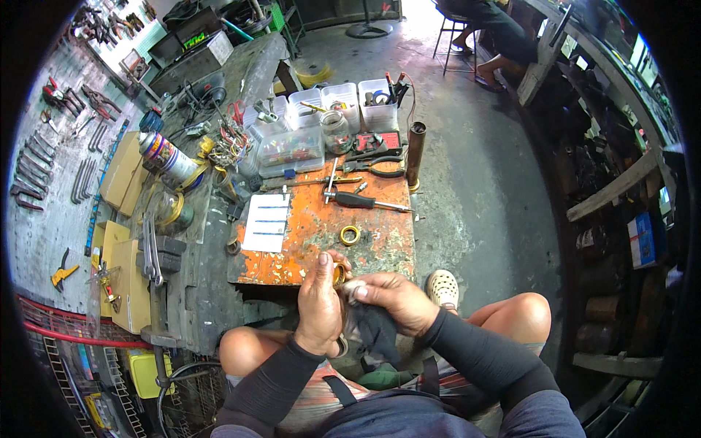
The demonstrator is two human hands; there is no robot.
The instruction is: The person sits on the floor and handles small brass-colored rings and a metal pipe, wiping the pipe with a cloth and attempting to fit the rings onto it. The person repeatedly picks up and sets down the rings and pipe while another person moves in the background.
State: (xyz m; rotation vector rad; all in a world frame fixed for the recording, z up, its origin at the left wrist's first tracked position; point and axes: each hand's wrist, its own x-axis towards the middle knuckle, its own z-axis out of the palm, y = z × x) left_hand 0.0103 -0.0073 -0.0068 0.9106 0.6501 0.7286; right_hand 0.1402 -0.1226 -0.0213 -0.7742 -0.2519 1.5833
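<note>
My left hand (318,310) is closed around a brass-coloured ring (339,275), held upright at the bench's front edge. A dark rag (374,332) hangs from my right hand (400,301), whose thumb and fingers pinch it close against the ring. A second brass-coloured ring (350,235) lies on the worn orange bench top (307,270) just beyond my hands. Farther back are a black-handled screwdriver (356,200), pliers (378,167) and a sheet of white paper (266,223). My left fingers partly cover the held ring.
Clear plastic bins (377,109), a glass jar (336,133) and an upright rusty tube (415,157) stand along the bench's back. A spray can (169,157) and wrenches (151,252) are at left. A person (504,36) sits on a stool far right, near wooden shelving (613,186).
</note>
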